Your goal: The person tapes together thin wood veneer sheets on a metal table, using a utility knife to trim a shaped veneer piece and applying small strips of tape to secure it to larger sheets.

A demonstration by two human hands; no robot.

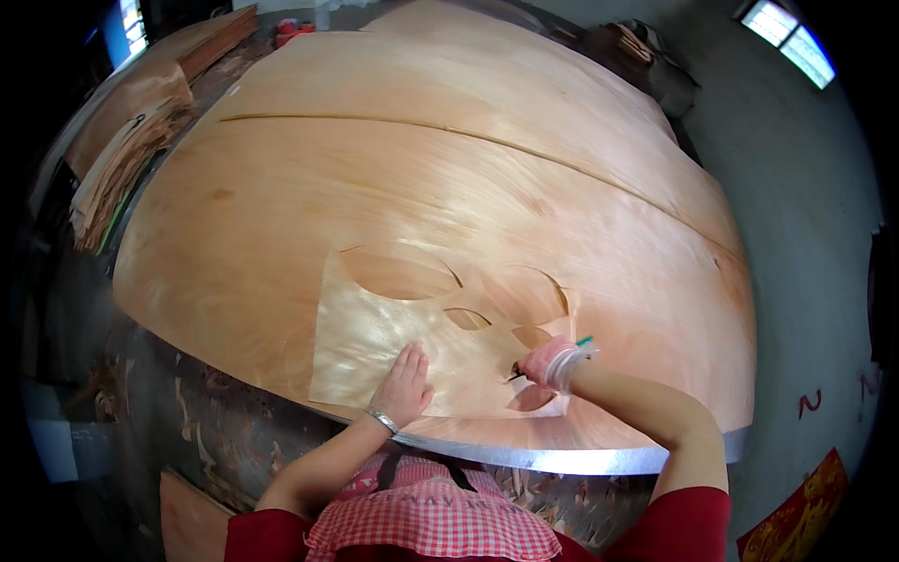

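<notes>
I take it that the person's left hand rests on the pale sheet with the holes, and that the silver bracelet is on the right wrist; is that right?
Not quite: the silver bracelet is on the left wrist, as the head view shows. The left hand does rest on the pale sheet with the holes.

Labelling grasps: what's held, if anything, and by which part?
Right hand: a small dark tool, gripped behind its exposed tip; the rest of the grip can't be made out. Left hand: nothing, laid flat on the sheet.
</notes>
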